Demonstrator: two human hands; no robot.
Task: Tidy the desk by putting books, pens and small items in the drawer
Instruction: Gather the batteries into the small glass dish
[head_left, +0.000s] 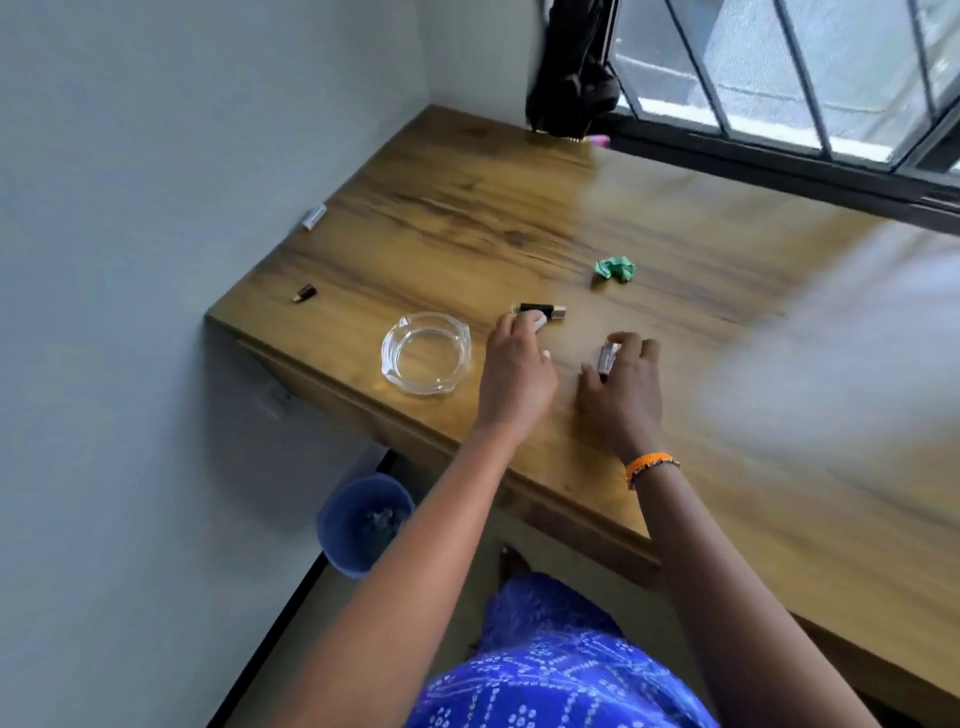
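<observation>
Right now the small items are being gathered off the desk (519, 218). The left hand (517, 371) reaches to a black stick with a metal end (540, 310), its fingertips on or around a small white piece beside it — I cannot tell whether it has a real hold yet. The right hand (623, 395) has its fingers curled about a small dark and silver object (606, 358), pinching it just off or on the wood.

Judging by what lies about, the job is well short of done. A glass ashtray (425, 353) sits just left of the left hand, a crumpled green scrap (615, 270) lies farther back, a tiny dark item (304, 293) rests near the left edge, and a small white tube (314, 217) lies against the wall. No books or pens show.

The drawer itself is hard to pick out — the desk's front edge shows, but no open drawer. The right side of the desk is smeared by blur, and a dark bag (571, 73) by the window is cut off at the top.
</observation>
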